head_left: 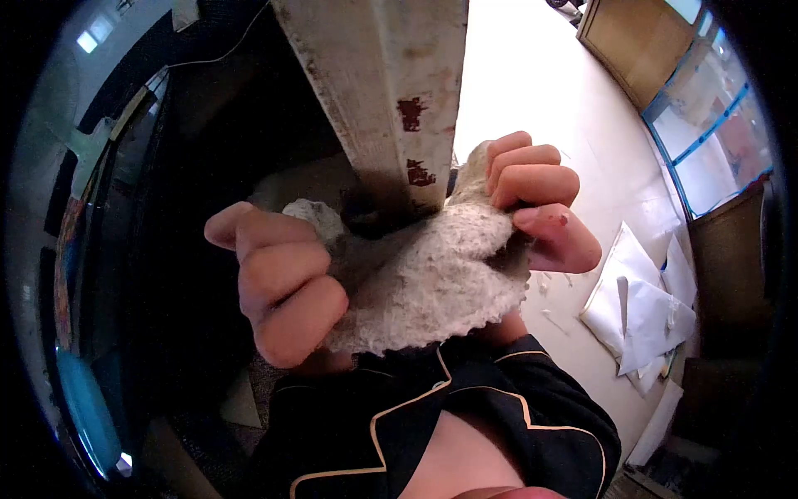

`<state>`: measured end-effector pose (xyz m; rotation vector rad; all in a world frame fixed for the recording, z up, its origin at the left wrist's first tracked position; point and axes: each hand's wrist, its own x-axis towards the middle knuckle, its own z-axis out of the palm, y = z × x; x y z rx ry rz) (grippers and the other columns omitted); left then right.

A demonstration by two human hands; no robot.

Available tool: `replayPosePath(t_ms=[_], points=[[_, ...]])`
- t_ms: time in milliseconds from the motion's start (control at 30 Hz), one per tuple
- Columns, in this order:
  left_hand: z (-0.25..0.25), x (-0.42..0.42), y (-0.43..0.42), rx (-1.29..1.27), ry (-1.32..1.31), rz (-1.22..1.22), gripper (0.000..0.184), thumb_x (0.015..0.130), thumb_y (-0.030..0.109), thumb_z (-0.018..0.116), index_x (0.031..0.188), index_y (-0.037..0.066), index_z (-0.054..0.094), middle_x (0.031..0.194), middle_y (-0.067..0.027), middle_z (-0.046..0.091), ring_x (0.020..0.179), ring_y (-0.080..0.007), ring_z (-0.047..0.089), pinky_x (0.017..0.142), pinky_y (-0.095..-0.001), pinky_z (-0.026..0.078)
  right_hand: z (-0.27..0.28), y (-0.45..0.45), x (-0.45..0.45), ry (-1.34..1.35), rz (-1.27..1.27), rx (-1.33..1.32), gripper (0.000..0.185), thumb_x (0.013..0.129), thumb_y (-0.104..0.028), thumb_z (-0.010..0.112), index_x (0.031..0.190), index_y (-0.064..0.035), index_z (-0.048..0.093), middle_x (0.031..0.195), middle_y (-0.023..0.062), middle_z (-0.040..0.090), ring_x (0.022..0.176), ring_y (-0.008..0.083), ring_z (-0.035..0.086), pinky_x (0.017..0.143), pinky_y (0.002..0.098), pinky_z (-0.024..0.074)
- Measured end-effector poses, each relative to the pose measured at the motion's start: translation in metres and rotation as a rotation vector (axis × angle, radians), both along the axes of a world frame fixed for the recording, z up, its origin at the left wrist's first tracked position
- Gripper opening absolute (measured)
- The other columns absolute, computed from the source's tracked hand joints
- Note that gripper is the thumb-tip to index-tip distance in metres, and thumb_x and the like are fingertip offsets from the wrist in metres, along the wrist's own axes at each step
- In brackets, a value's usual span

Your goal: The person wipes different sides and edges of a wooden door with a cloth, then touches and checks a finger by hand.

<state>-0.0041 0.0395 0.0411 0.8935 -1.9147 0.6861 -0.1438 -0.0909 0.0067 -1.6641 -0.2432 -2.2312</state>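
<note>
A greyish-white, fuzzy cloth (pixel 432 283) with a scalloped edge is stretched between my two hands. My left hand (pixel 283 279) is closed on its left end, with the fingers curled. At the right, my right hand (pixel 540 200) grips the other end, the thumb pressed toward the bent fingers. The cloth lies against the near side of the lower end of a worn, off-white post (pixel 391 108), which has dark red marks. Whether the cloth goes around the back of the post cannot be made out.
White sheets of paper (pixel 636 312) lie on the pale floor (pixel 549 91) at the right. A brown panel (pixel 636 46) and a blue-framed pane (pixel 706 125) stand beyond. A blue rounded object (pixel 87 407) is at the lower left, and the area behind the post is dark.
</note>
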Motion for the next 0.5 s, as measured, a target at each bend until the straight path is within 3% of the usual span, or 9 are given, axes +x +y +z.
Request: replayPosePath(t_ms=[67,100,500], points=[[0.001,-0.0037,0.001,0.031,0.024,-0.001,0.038,0.065,0.037,0.066,0.091,0.017,0.046,0.086,-0.0048,0.046,0.067,-0.0194,0.047,0.069,-0.0409,0.034,0.0042,0.0016,0.0059,-0.128,0.062,0.047,0.027,0.079,-0.02,0.059,0.094,-0.0143,0.036,0.082,0.0087,0.044,0.065,0.0185,0.04,0.056,0.0324,0.0406],[0.0015,-0.0035,0.0009,0.042,0.034,-0.007,0.039,0.064,0.036,0.066,0.091,0.017,0.046,0.086,-0.0048,0.046,0.068,-0.0194,0.048,0.069,-0.0409,0.034,0.0112,0.0027,0.0081,-0.148,-0.04,0.05,0.019,0.089,-0.024,0.052,0.089,-0.0109,0.037,0.079,0.0123,0.043,0.058,0.0215,0.042,0.048,0.0321,0.0404],[0.0053,-0.0068,-0.0004,0.059,0.084,-0.009,0.044,0.058,0.028,0.067,0.094,0.019,0.043,0.088,-0.0044,0.045,0.071,-0.0198,0.049,0.07,-0.0414,0.036,0.0066,0.0016,0.0043,-0.086,-0.055,0.026,0.016,0.089,-0.026,0.052,0.093,-0.0126,0.043,0.081,0.0102,0.043,0.063,0.0212,0.044,0.05,0.0316,0.0416]])
